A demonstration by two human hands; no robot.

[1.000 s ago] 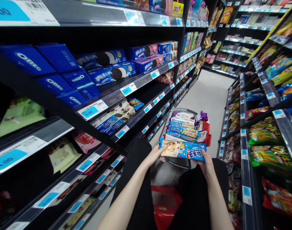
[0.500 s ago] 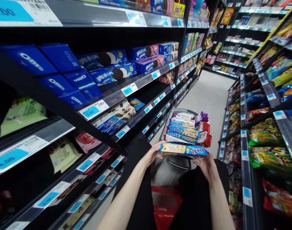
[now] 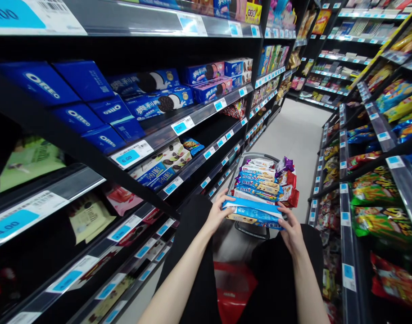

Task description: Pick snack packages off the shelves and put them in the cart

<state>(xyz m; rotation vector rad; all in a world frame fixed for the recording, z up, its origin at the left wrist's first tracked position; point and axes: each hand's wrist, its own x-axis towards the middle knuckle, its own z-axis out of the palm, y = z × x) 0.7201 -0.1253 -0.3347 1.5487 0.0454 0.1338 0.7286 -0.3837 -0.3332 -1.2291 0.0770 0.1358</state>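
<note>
Between my two hands is a blue cookie pack with cookies printed on its side, turned so a plain blue and white face shows. My left hand grips its left end, thumb in front and fingers behind. At the right end, my right hand is closed on it in the same way. Just beyond the held pack, several cookie packs lie in rows on a grey-rimmed cart or basket. Red packs and a purple pack lie at its right side.
Shelves with blue Oreo boxes and price tags rise on my left. A dark strap slants in front of them. Racks of snack bags line the right. The aisle floor runs ahead. Something red lies between my legs.
The cookie pack has been rolled in my hands, so its plain blue and white face now shows. My fingers have shifted up over its ends. The packs in the cart have not moved.
</note>
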